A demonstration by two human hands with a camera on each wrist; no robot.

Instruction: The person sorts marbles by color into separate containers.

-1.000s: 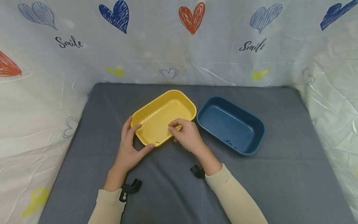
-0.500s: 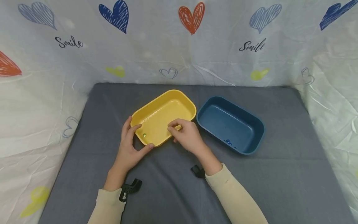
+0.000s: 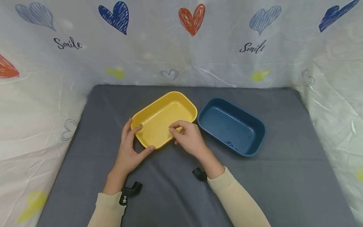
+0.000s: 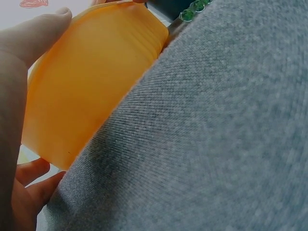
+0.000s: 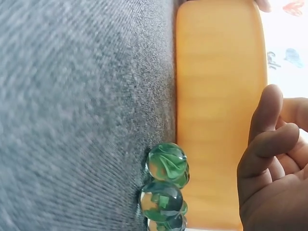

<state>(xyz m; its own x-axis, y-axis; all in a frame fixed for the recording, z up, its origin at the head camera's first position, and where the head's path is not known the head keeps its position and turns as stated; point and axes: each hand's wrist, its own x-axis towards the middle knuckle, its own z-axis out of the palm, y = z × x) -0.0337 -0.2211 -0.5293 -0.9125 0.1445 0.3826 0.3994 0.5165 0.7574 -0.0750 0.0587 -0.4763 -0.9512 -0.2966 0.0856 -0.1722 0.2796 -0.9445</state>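
Observation:
My left hand (image 3: 127, 148) grips the left end of a yellow plastic tray (image 3: 163, 117), its thumb at the near corner and index fingertip over the rim. Beside that fingertip, inside the tray, shows a small green marble (image 3: 141, 125), partly hidden. At the tray's near side is my right hand (image 3: 188, 137), fingers curled and thumb and index tips together over the tray. No object shows between those tips. Several green swirled glass marbles (image 5: 166, 161) lie on the cloth along the tray's outer wall in the right wrist view; the right hand hides them in the head view.
A dark blue tray (image 3: 218, 107) stands just right of the yellow one. Several blue marbles (image 3: 229, 144) lie in its near corner. Grey cloth (image 3: 255, 189) covers the table, and a white curtain printed with hearts (image 3: 153, 47) rises behind it.
The green marble has rolled inside the yellow tray, from the near corner leftward and away to beside the left index fingertip. Both hands have kept their places, and the head view has shifted slightly.

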